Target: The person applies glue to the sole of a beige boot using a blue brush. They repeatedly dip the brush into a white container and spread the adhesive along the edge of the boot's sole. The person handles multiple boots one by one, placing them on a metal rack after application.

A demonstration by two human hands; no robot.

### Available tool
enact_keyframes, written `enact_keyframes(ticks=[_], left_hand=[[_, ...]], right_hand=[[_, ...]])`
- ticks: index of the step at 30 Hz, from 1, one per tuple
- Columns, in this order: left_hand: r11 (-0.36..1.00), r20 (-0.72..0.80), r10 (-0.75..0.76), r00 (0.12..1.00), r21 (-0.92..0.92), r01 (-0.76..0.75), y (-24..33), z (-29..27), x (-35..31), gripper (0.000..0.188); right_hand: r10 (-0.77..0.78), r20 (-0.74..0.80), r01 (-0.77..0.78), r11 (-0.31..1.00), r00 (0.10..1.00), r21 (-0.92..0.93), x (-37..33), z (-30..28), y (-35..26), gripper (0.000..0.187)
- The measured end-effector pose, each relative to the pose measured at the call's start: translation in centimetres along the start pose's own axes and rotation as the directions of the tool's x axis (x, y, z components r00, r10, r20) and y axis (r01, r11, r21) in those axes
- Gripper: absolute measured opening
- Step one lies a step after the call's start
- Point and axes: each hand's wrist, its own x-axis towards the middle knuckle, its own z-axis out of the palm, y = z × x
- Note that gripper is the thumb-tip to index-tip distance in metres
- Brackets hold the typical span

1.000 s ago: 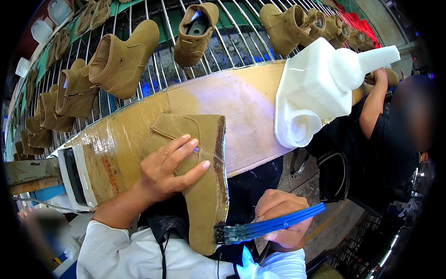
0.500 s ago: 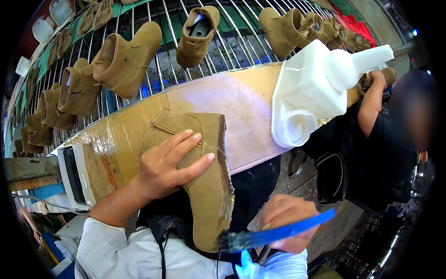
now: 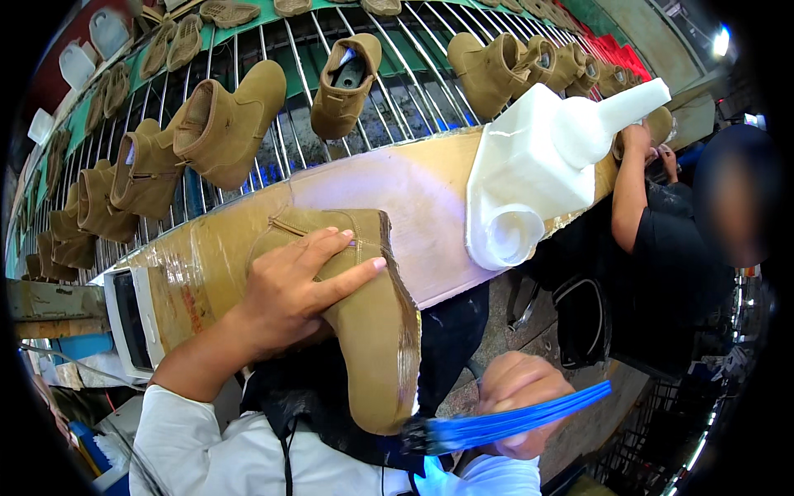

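In the head view, the boot [image 3: 372, 347] lay on its side at the near edge of the cardboard-topped bench [image 3: 397, 190], its toe toward me and its sole facing right. My left hand [image 3: 285, 285] lay over its ankle, fingers partly spread and pressed to the leather, holding it; what the underside of that hand did, I couldn't see.

Over the last second I had rolled the boot a little, so that more of the sole edge [image 3: 405, 331] came into sight, a shiny strip from heel to toe. My right hand [image 3: 521, 393], its fingers curled closely round the blue handle of the brush [image 3: 529, 417], had shifted slightly to the right. The dark bristles [image 3: 413, 436], which had overlapped the boot's edge near the toe, were now at the very tip; blur kept me from telling whether they touched it or sat just beside it.

I took that to mean the brushing had reached the toe end, with the sole edge better turned to the brush. The white container [image 3: 529, 149] appeared further left, probably because my head had turned, since the rack [image 3: 285, 87] had shifted in view as well.
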Motion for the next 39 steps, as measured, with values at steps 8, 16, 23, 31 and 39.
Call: enact_keyframes(ticks=[8,16,23,31,39], left_hand=[[0.997,-0.066,-0.075,0.995,-0.024,0.073,0.2,0.2,0.4,0.067],[0.999,-0.035,-0.025,0.999,0.027,0.026,0.2,-0.1,1.4,0.061],[0.995,0.012,-0.095,0.995,0.032,0.095,0.8,-0.4,2.6,0.070],[0.982,0.067,-0.185,0.980,-0.025,0.187,1.1,-1.0,4.6,0.069],[0.959,0.254,-0.274,0.928,0.005,0.282,0.4,-2.5,7.0,0.067]], right_hand=[[-0.410,0.122,0.371,0.608,0.904,-0.702,-1.5,0.5,4.7,0.018],[-0.051,-0.152,0.034,0.994,0.987,-0.106,2.1,-0.5,1.9,0.037],[-0.110,-0.160,0.067,0.966,0.981,-0.250,1.4,-1.1,-0.8,0.025],[-0.312,0.042,0.270,0.739,0.949,-0.618,4.0,-1.5,-3.4,0.024],[-0.340,0.153,0.343,0.618,0.928,-0.707,5.7,-2.2,-3.8,0.024]])
